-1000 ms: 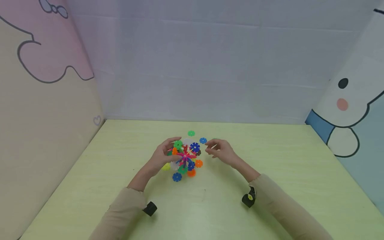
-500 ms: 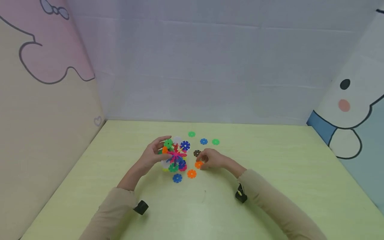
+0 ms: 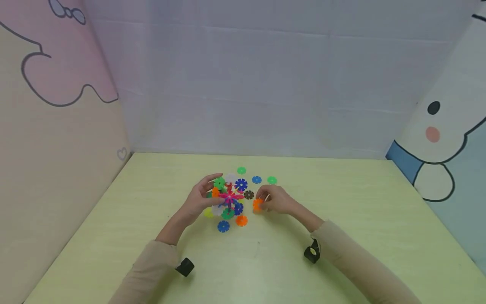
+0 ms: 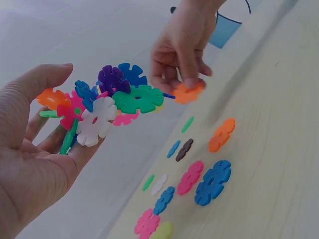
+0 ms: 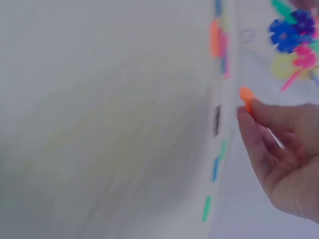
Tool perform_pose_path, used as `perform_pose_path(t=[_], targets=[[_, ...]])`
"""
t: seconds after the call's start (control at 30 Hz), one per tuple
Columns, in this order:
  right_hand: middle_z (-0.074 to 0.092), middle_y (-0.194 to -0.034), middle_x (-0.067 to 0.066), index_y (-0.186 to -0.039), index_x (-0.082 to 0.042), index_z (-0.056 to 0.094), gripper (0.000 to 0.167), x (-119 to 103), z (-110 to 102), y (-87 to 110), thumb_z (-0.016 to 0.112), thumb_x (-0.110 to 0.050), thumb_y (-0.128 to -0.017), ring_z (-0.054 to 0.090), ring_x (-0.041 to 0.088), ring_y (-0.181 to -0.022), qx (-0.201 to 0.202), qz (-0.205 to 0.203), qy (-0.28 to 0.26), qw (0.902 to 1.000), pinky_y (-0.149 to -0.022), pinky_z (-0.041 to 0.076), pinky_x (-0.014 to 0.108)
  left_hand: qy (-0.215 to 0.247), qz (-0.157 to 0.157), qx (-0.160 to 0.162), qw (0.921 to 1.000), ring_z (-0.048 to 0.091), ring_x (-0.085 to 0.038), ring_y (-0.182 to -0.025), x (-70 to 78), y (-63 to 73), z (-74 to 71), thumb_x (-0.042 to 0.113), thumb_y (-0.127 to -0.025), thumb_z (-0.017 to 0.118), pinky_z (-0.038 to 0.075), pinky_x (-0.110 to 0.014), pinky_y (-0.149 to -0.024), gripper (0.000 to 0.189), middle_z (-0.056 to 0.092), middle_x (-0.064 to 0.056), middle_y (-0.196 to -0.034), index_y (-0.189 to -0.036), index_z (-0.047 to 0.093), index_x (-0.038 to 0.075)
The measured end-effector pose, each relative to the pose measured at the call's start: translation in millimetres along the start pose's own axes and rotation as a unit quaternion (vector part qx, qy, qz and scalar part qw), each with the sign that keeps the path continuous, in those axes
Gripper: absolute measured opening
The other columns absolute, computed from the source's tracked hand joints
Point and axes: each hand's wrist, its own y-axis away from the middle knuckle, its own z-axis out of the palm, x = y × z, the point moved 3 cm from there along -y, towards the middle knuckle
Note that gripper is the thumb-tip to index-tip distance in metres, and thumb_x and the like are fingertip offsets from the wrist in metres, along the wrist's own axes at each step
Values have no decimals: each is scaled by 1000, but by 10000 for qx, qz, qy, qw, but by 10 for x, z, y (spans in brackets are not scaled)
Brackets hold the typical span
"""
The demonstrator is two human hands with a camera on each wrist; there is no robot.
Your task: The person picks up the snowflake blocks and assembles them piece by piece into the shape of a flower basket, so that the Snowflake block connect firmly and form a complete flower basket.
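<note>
My left hand holds a cluster of joined, notched plastic discs in many colours, raised over the table. In the left wrist view the cluster sits between thumb and fingers, with white, green, purple, pink and orange discs showing. To its right, my right hand pinches a single orange notched disc between thumb and fingertips. The right wrist view shows that orange disc edge-on at the fingertips, apart from the cluster.
Loose discs lie on the pale yellow table: an orange disc, a blue disc, a dark brown disc and green discs farther back, one a green disc. A pale cloth wall stands behind.
My right hand has come down to the table, picked up the orange disc and lifted it slightly. My left hand has shifted left and partly back with the cluster.
</note>
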Motion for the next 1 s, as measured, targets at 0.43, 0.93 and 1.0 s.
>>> perform_pose_path(t=[0.43,0.93,1.0], targets=[[61,-90,21,-106,8,58,24,-404,-70,259,62,1,-83,66,30,-78,2056,285,-2259,9518,-65,55,30,527,289,543,9967,47,-29,-115,30,-28,240,-4,-81,61,48,-29,-88,63,44,-15,-134,-136,35,12],[61,-89,22,-101,8,59,22,-355,-42,241,64,4,-80,66,16,-70,2884,100,-2462,9253,-65,54,27,412,311,568,9971,46,-26,-118,28,-63,419,0,-81,64,47,-32,-89,66,42,-14,-133,-137,31,15],[61,-91,23,-101,9,59,21,-342,-41,246,63,5,-80,66,16,-70,2947,119,-2512,9219,-65,54,26,280,379,421,9980,41,-26,-122,48,-57,443,2,-83,63,44,-36,-94,64,38,-15,-137,-136,30,16]])
